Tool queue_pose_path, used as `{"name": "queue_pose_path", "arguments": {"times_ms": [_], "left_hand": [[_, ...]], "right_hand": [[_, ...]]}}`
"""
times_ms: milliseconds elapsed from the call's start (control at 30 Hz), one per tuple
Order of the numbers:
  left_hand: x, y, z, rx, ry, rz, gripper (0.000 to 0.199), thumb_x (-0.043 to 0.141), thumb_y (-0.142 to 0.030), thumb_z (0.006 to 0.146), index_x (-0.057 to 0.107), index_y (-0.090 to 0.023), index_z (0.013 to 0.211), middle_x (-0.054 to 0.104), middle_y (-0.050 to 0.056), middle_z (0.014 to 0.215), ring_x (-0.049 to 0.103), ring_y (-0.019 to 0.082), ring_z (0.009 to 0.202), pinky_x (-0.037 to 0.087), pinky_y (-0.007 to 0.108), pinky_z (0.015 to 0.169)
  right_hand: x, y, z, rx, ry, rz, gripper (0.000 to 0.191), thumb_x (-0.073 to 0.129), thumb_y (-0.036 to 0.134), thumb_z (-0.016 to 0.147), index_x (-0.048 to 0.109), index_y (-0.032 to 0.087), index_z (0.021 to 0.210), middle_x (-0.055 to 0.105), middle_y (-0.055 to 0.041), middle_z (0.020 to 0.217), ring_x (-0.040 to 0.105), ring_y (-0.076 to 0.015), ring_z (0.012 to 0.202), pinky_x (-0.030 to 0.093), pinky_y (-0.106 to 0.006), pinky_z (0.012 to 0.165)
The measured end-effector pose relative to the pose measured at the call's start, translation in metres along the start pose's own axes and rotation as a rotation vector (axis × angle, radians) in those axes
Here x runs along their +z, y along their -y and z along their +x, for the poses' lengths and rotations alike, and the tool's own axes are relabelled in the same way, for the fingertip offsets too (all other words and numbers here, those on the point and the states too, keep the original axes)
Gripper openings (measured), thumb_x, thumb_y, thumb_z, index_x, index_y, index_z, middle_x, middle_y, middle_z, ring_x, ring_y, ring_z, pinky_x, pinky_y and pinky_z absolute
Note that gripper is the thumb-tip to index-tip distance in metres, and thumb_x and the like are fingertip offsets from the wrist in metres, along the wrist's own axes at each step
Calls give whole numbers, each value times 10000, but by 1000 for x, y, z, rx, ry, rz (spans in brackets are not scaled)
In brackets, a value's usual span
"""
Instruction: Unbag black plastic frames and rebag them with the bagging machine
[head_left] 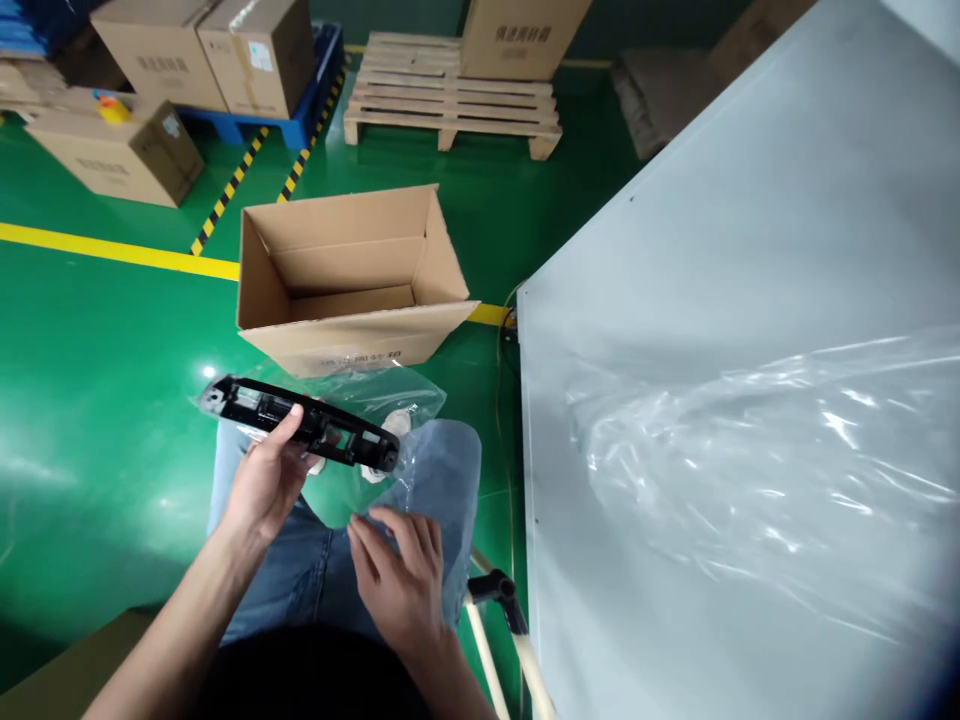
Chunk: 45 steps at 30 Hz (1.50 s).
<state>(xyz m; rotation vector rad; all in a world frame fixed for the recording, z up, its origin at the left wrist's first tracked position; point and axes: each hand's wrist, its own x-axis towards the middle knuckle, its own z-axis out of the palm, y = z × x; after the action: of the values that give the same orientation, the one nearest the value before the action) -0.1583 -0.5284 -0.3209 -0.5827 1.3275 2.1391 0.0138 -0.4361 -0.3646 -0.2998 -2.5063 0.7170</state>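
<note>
My left hand (266, 480) grips a long black plastic part (300, 423) and holds it level above my knees. Its right end lies at the mouth of a clear plastic bag (375, 400) that hangs over my lap. My right hand (401, 570) pinches the near edge of that bag over my right thigh. I sit in blue jeans beside a pale table (675, 350).
An open, empty cardboard box (345, 275) stands on the green floor just beyond my knees. Clear plastic film (772, 470) lies on the table at right. Farther back are a wooden pallet (454, 100), stacked cartons (202, 50) and yellow floor lines.
</note>
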Motion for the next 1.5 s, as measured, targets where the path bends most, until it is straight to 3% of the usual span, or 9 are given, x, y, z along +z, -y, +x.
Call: {"name": "queue_pose_path", "arguments": {"times_ms": [133,200,300,433,567,833,1033,1300,1500], "left_hand": [[2,10,0,-14,-2,-21,381,924,-393,777,778,-195,1068,815,48,1094,764,211,941,597,289,793],[4,15,-4,-20,-1,-26,435,933,-400,763,779,-182,1107,812,71,1147,756,232,1026,595,300,865],[8,19,-12,-28,22,-25,484,948,-422,737,786,-149,1103,808,98,1163,754,239,1009,593,311,870],[11,23,-23,-46,93,17,458,950,-463,726,806,-148,1025,821,95,1044,762,262,945,602,354,851],[11,25,-27,-69,188,66,408,940,-457,743,822,-153,990,824,109,979,770,295,961,601,402,895],[3,27,-24,-68,269,118,478,971,-226,660,823,-215,1114,824,86,1121,741,314,1115,538,429,1025],[3,28,-22,-38,316,141,321,963,-209,673,815,-211,957,817,55,1010,703,288,1180,463,409,1118],[-12,13,-8,127,62,118,359,958,-340,720,754,-212,986,723,0,918,675,156,842,612,336,871],[-19,12,-3,125,82,210,408,935,-409,722,766,-170,1006,723,42,963,696,192,878,647,357,838]], "right_hand": [[2,-3,-13,90,-10,227,89,682,205,966,741,264,997,735,-32,788,669,-209,737,497,-392,746],[4,-14,-14,333,-114,339,78,686,288,970,720,261,1035,742,-64,867,676,-227,796,535,-398,772],[3,-42,-2,887,-235,584,403,756,514,912,665,265,1215,737,-112,1170,703,-261,1041,585,-421,902],[-10,-77,22,1246,31,1215,717,806,755,747,669,259,1247,725,-128,1334,689,-319,1253,603,-474,982],[-21,-84,27,1201,268,1531,653,949,623,639,744,260,1142,779,-96,1185,739,-302,1096,651,-468,844],[-18,-71,26,1209,178,1565,589,1031,311,526,736,303,1036,756,-9,1072,722,-232,994,653,-381,802],[-15,-70,23,1157,91,1412,548,1018,406,560,748,279,1020,726,-42,1117,707,-258,1024,654,-410,819],[-33,-92,13,1138,-6,1261,569,1030,401,546,757,292,1033,758,-24,1060,719,-252,966,656,-422,826],[-43,-96,8,1166,-25,1228,626,1047,383,534,742,269,1068,775,-28,992,740,-243,913,655,-428,852]]}}
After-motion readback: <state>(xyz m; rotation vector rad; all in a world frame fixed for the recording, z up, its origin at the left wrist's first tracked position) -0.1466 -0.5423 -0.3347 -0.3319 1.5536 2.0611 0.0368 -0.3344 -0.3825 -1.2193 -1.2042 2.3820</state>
